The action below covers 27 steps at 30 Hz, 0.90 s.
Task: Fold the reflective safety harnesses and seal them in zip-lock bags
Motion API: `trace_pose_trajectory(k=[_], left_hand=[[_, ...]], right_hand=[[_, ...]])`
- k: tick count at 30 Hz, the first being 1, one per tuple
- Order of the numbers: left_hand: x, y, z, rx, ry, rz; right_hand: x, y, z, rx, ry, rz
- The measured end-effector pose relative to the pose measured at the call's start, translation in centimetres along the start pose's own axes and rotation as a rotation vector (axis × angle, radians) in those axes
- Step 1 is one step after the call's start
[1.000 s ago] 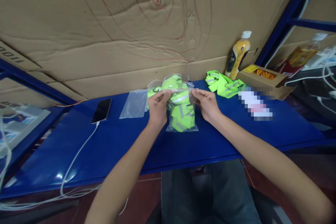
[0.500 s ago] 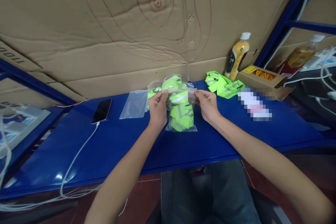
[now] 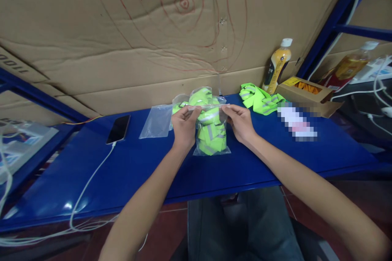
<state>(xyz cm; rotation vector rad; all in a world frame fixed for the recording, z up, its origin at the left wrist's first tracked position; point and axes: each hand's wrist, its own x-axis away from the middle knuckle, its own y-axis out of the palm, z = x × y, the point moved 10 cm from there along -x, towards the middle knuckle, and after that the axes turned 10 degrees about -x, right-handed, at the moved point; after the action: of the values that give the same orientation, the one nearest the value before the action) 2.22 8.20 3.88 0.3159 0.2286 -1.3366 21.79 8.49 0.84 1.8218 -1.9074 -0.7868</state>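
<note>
A clear plastic bag (image 3: 212,136) with folded neon-green fabric and grey reflective strips inside stands out over the blue table. My left hand (image 3: 185,126) pinches the left end of its top edge. At the right end of that edge, my right hand (image 3: 240,122) is closed on the bag too. Behind it lie more bagged green pieces (image 3: 200,96), partly hidden by my left hand and the front bag. A flat clear bag (image 3: 157,121) lies to the left. Loose green fabric with reflective strips (image 3: 261,100) rests to the right, near the cardboard wall.
A phone (image 3: 119,129) on a white cable lies at the left of the blue table (image 3: 128,175). Toward the back right are a yellow bottle (image 3: 278,67), an opened cardboard box (image 3: 306,89) and a blurred-out paper (image 3: 297,122). Another bottle (image 3: 352,65) and cables are farther right.
My left thumb and fingers have shifted slightly right along the bag's top edge. My right fingers have moved slightly left on it. The bag has barely moved.
</note>
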Motion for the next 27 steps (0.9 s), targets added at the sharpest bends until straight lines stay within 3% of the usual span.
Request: trace_pose_trajectory(k=[3,9,14,19,27], left_hand=[[0.1,0.2,0.2,-0.026,0.024,-0.027],[0.0,1.0,-0.7,-0.014,-0.065,-0.101],[0.5,1.3,-0.3,-0.062,-0.037,-0.115],[0.9,2.2,-1.3,-0.047,-0.125,-0.198],[0.7,1.9,-0.5,-0.156,-0.037,-0.167]], right_hand=[[0.1,0.3,0.6,0.006,0.053,-0.029],[0.5,0.3,0.7,-0.015,0.053,-0.024],[0.8,0.5,1.7,-0.021,0.166,0.001],[0.8,0.1,1.8,-0.021,0.189,0.021],[0.5,-0.3,2.0,0.069,0.203,0.044]])
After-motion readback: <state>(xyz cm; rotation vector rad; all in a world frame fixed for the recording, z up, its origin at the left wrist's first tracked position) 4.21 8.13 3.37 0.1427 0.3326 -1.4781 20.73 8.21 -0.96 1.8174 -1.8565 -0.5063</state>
